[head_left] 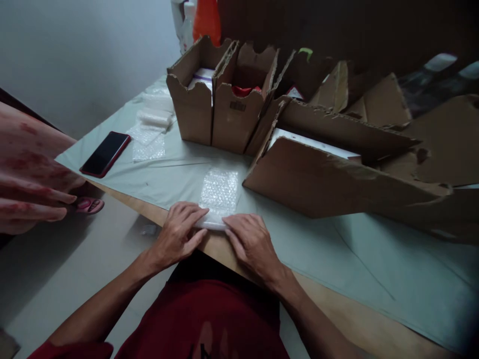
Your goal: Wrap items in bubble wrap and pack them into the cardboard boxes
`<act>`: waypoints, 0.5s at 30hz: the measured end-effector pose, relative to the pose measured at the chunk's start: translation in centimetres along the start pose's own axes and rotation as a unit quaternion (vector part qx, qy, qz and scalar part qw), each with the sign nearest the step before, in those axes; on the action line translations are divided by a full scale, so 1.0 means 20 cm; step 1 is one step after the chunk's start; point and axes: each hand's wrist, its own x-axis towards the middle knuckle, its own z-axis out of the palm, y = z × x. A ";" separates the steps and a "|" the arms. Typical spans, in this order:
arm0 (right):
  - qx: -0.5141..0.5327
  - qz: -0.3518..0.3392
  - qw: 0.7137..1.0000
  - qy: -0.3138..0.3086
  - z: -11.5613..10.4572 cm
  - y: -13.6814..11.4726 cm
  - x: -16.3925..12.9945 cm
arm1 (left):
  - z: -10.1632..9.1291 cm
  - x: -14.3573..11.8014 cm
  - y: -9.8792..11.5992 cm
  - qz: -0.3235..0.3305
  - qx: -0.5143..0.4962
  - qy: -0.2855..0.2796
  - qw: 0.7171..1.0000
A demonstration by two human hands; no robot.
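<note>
1. Pinching the left end of a bubble-wrap roll point(212, 222), the left hand point(183, 230) has its fingers on top and thumb at the near side.
2. The right hand point(255, 239) pinches the right end likewise.
3. The roll's middle shows between both hands' fingertips, at the near edge of the table point(220, 250); its flat tail point(220, 189) stretches away over the pale cloth point(318, 244).
</note>
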 end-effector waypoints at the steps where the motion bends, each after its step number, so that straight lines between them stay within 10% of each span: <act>1: 0.026 0.019 0.999 -0.003 -0.01 0.00 0.00 | -0.01 0.00 0.00 -0.002 -0.020 -0.011 1.000; 10: -0.095 0.003 0.995 0.029 -0.04 -0.02 -0.02 | 0.08 0.13 -0.07 -0.084 0.062 0.003 0.994; 15: -0.047 0.012 0.999 -0.006 -0.02 0.01 0.02 | 0.02 0.07 -0.03 -0.007 -0.031 -0.002 0.999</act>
